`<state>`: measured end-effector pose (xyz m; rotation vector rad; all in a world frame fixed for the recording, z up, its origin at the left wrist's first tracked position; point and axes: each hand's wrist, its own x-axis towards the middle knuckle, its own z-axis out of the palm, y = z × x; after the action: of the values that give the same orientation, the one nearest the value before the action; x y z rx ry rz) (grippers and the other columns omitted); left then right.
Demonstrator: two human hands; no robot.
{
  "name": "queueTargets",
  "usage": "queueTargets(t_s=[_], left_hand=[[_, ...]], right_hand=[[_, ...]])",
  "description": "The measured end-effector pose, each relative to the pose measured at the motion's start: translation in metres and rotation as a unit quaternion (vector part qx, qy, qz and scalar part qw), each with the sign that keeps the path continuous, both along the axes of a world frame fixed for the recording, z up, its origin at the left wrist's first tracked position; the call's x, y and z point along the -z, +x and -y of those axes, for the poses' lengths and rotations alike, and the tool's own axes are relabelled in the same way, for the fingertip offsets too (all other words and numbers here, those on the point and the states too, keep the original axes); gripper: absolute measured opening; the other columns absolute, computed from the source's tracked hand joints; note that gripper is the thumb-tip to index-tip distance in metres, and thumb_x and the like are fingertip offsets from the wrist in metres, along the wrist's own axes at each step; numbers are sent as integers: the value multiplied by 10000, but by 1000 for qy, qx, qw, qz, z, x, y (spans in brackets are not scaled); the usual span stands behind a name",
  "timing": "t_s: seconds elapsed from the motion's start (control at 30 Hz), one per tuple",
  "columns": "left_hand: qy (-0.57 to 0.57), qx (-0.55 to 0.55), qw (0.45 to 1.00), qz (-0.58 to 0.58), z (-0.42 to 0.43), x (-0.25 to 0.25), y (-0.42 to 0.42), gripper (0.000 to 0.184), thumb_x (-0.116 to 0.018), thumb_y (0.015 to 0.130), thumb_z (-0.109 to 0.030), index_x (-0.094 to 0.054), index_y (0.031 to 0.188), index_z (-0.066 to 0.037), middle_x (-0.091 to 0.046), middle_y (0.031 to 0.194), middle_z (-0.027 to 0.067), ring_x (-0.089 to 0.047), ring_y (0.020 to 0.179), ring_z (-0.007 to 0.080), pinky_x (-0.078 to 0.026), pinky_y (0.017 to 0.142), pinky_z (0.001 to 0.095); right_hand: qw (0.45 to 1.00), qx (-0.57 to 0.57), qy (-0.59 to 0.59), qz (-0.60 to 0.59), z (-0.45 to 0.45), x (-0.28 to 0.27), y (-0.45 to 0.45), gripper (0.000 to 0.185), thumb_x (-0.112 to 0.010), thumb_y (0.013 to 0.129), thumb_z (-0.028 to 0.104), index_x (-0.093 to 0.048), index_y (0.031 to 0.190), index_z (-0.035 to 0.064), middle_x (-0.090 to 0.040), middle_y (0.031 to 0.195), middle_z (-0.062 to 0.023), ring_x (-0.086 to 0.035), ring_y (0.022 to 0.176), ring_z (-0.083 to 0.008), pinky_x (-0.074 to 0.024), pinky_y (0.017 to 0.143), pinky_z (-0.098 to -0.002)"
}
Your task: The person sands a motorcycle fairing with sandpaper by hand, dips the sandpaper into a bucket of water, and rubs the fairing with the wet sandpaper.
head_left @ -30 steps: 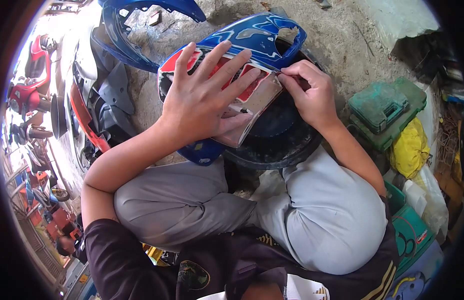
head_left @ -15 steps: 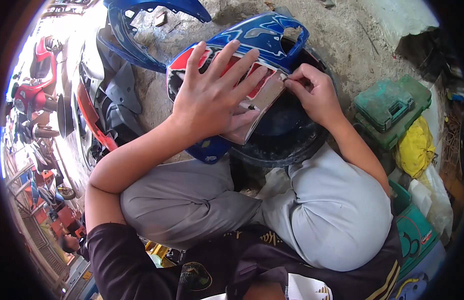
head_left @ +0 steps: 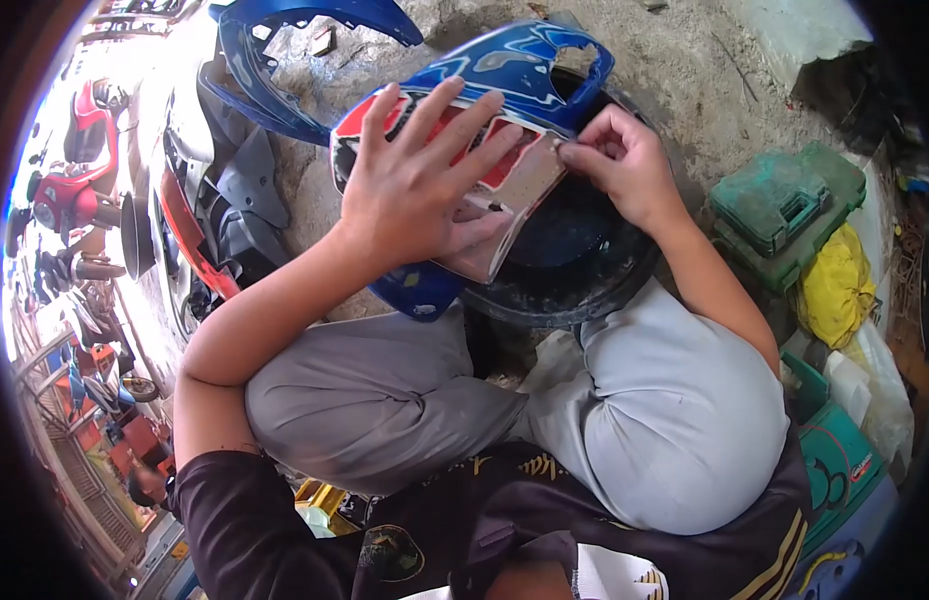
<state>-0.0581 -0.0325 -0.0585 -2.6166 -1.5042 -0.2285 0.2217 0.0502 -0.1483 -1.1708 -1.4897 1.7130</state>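
Observation:
A motorcycle fairing panel (head_left: 499,75), blue with pale sanded rings and a red, white and grey-beige section, rests over a round black tub (head_left: 574,300) before my knees. My left hand (head_left: 409,185) lies on the panel, fingers spread, the thumb on the beige part. At the panel's right corner, my right hand (head_left: 624,165) is closed in a pinch, its thumb and index fingertip touching the edge. Whatever is between those fingertips is too small to make out. Another blue curved panel (head_left: 249,85) lies beyond, at the upper left.
Green tool cases (head_left: 784,205) stand at the right, with a yellow bag (head_left: 836,285) beside them. Dark and orange body parts (head_left: 239,190) are stacked at the left. Farther left are a red motorcycle (head_left: 69,195) and a person (head_left: 144,485). Rough concrete (head_left: 684,60) lies beyond the tub.
My right hand has shifted slightly left and up along the panel's corner, still pinched. The panel and my left hand sit marginally higher in view.

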Motion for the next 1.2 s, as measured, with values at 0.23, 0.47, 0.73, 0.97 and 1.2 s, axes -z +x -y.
queueTargets(t_s=[0.23, 0.47, 0.73, 0.97, 1.2], left_hand=[[-2, 0, 1000, 1, 0, 0, 1, 820, -844, 827, -673, -681, 1542, -306, -596, 1666, 14, -509, 1554, 315, -302, 1251, 674], [3, 0, 1000, 1, 0, 2, 0, 827, -852, 820, -672, -680, 1540, -304, -595, 1665, 20, -505, 1554, 318, -314, 1248, 673], [-3, 0, 1000, 1, -1, -1, 2, 804, -856, 815, -667, -703, 1518, -306, -608, 1652, 10, -521, 1542, 315, -303, 1255, 674], [-4, -1, 1000, -4, -2, 0, 1, 819, -850, 816, -670, -693, 1532, -305, -607, 1652, 8, -514, 1548, 309, -283, 1262, 670], [-5, -10, 1000, -24, -1, -1, 2, 848, -878, 805, -638, -680, 1567, -322, -577, 1694, 10, -495, 1574, 320, -257, 1306, 630]], right_hand=[[996, 18, 79, 35, 11, -3, 0, 190, -903, 951, 133, -733, 942, 50, -714, 828, 26, -619, 766, -38, -503, 708, -250], [993, 35, 109, 28, 3, -3, -5, 188, -900, 947, 130, -734, 916, 50, -696, 795, 28, -590, 745, -37, -489, 698, -262], [993, 15, 108, 39, 2, -6, -5, 214, -915, 933, 140, -731, 913, 33, -699, 784, 6, -602, 756, -65, -502, 717, -283], [995, 13, 100, 13, -5, -12, -13, 241, -922, 930, 158, -713, 916, 38, -721, 819, -6, -617, 776, -84, -522, 744, -293], [991, 7, 120, 62, -10, -5, -9, 263, -917, 936, 165, -692, 914, 31, -709, 811, -3, -623, 768, -86, -524, 743, -290]])
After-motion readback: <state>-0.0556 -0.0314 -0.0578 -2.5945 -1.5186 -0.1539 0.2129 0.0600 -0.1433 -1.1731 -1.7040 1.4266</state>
